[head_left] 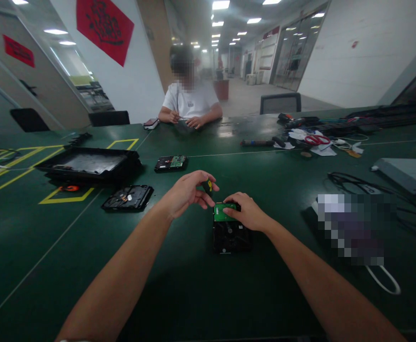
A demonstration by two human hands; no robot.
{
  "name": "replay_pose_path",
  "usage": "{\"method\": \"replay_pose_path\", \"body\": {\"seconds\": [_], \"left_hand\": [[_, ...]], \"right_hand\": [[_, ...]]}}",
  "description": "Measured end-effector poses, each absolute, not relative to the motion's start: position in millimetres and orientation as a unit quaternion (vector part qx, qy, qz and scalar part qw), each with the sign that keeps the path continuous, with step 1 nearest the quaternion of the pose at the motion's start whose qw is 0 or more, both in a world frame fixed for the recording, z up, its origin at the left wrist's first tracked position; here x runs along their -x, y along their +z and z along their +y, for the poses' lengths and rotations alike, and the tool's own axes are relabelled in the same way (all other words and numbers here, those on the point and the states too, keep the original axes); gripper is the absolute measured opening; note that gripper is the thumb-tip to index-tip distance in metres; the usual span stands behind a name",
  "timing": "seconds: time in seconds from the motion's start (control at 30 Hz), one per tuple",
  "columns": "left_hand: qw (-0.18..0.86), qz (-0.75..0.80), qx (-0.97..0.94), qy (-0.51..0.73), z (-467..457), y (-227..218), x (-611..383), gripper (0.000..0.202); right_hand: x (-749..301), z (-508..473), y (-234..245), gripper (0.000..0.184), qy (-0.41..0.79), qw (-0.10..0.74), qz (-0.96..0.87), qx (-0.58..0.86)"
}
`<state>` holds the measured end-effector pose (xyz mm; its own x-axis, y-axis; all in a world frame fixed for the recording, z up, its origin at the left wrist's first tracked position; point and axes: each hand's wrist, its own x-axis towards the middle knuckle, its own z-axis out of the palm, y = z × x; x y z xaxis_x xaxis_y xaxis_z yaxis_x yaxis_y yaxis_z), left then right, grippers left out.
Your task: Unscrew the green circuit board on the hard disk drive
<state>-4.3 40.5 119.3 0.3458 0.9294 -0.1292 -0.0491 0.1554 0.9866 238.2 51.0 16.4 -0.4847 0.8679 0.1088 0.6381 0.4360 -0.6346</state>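
Observation:
A black hard drive (232, 240) lies on the green table in front of me, its green circuit board (222, 213) facing up at the far end. Between the thumb and fingers of my left hand (190, 192) is a screwdriver (207, 185) with a black and yellow handle. It stands tilted near the drive's far left corner; its tip is too small to make out. My right hand (246, 211) grips the drive's far right side, with the thumb lying across the board and the fingers curled over the far edge.
Another hard drive (171, 163) and an opened black drive-like unit (127, 197) lie to the left, before a black tray (90, 161). On the right are a pixelated object (353, 230), cables (350, 183) and a grey box (407, 172). A person (191, 102) sits across the table.

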Motion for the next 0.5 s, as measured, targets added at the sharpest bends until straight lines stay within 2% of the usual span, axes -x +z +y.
{"method": "replay_pose_path", "body": {"seconds": [0.37,0.5], "left_hand": [[0.621,0.413,-0.553,0.371,42.6,118.2,8.1,0.03],[0.574,0.43,-0.581,0.384,41.3,119.1,5.5,0.03]], "right_hand": [[-238.5,51.9,14.1,0.027,0.268,0.215,-0.817,0.463],[-238.9,52.0,14.6,0.029,0.266,0.215,-0.821,0.456]]}}
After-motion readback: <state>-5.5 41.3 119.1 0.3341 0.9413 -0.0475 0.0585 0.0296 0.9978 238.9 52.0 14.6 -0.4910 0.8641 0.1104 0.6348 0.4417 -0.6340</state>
